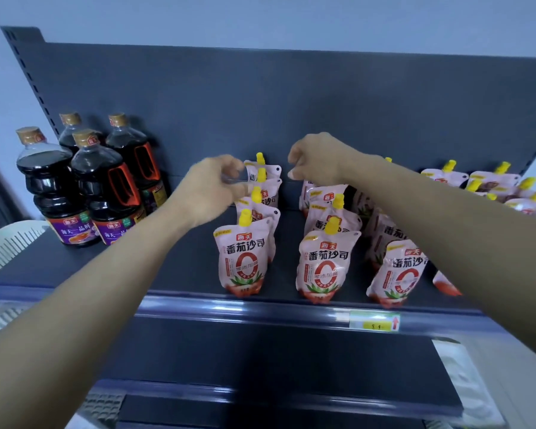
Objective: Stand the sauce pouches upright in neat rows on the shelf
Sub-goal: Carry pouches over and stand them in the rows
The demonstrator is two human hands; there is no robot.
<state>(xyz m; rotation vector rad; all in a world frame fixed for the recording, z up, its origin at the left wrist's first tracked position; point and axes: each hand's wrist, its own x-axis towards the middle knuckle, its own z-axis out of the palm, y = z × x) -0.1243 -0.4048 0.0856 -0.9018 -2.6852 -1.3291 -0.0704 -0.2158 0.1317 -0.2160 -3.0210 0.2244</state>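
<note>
Reaching deep along the shelf [75, 267]: left hand [212, 188] curled, blurred, beside the upright rear pouches [262, 174], nearer; right hand [314, 159] loosely closed, seemingly empty.

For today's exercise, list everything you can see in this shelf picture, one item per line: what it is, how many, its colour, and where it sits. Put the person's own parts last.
Sauce pouches: over a dozen, exact count hidden by the arm; pink with yellow caps; upright in rows on the shelf, centre to right.
Sauce bottles: four, dark with tan caps; shelf's left end.
Shelf: one, dark grey; across the middle.
Price tag: one, green and yellow; front rail, right of centre.
Basket: one, white, slotted; far left, partly seen.
Left hand: blurred, at the back of the leftmost pouch row.
Right hand: curled, above the back of the second row.
</note>
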